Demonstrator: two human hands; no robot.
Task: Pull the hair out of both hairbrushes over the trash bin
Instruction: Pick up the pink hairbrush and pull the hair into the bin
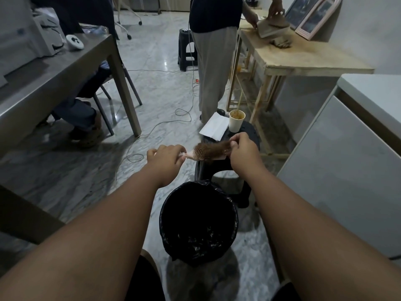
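Observation:
A pink hairbrush lies level between my hands, its bristles packed with brown hair. My left hand grips the handle. My right hand is closed at the far end of the brush head, fingers pinched on the hair and the brush tip. The brush hangs above a black stool, just beyond the rim of the trash bin, which is lined with a black bag and stands on the floor between my forearms. Only one hairbrush is in sight.
On the stool stand a paper cup and a white folded paper. A person stands ahead at a wooden table. A grey table is at left, a white cabinet at right. Cables run across the marble floor.

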